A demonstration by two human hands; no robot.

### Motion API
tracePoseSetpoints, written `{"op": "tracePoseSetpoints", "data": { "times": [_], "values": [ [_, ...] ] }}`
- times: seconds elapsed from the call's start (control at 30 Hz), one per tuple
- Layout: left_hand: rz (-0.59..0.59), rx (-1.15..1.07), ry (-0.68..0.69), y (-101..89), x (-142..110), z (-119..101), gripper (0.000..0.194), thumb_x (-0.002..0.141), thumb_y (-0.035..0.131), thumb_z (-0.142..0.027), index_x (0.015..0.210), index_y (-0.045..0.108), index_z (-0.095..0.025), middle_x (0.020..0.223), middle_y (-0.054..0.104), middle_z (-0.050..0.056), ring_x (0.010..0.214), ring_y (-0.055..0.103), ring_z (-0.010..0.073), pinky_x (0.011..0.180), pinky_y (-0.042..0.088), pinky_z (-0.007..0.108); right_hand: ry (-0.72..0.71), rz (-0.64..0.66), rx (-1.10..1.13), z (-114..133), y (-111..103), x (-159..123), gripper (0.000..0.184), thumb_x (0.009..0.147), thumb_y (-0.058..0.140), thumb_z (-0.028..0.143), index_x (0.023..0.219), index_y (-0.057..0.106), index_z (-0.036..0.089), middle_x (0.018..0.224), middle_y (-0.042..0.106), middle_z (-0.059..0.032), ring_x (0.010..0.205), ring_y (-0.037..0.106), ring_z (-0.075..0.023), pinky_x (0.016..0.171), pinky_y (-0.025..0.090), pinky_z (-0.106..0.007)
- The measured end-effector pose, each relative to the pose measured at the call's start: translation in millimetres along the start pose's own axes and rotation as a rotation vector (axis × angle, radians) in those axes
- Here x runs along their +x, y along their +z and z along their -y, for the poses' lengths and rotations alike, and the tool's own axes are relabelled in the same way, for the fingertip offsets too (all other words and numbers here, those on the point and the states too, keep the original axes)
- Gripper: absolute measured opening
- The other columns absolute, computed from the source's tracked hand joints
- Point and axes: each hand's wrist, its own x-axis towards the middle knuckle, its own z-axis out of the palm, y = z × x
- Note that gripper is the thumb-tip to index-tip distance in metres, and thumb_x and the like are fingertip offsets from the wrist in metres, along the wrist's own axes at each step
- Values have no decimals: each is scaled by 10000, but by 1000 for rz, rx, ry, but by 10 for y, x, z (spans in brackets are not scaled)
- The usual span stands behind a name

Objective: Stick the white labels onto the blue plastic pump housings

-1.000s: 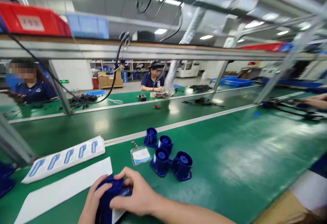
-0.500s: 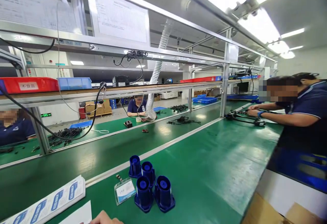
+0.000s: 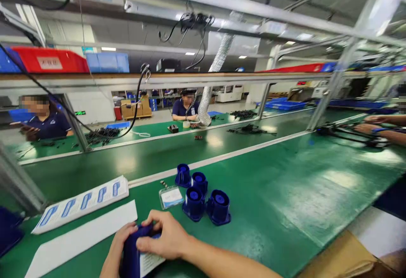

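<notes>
both hands [image 3: 144, 242] around upright blue part [image 3: 131, 257]

Four blue cones [image 3: 203, 196] beside a badge [image 3: 171, 196], label sheets [image 3: 82, 203].

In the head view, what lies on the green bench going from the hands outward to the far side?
Blue part held in both hands → clear badge holder → four blue cup-shaped parts → white belt divider strip → loose black cables → seated co-worker.
</notes>
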Motion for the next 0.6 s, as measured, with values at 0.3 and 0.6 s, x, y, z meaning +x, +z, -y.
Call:
{"op": "tracePoseSetpoints", "data": {
  "times": [0.3,0.6],
  "values": [
    [73,-259,-372,-5,14,-252,963,608,996,-322,1366,403,-282,1510,484,134,1379,582,325,1138,563,427,-34,121,-46,203,-51,-175,1195,576,996,424,1597,384,328,1375,668,-88,1244,643,-343,1102,473,-486],
    [18,-629,-358,77,31,-214,836,790,790,-697,1377,318,-336,1646,312,150,1393,572,338,1131,541,513,93,152,420,-98,38,-64,964,666,867,242,1483,357,224,1313,701,-148,1155,705,-321,982,545,-430]
  ]
}}
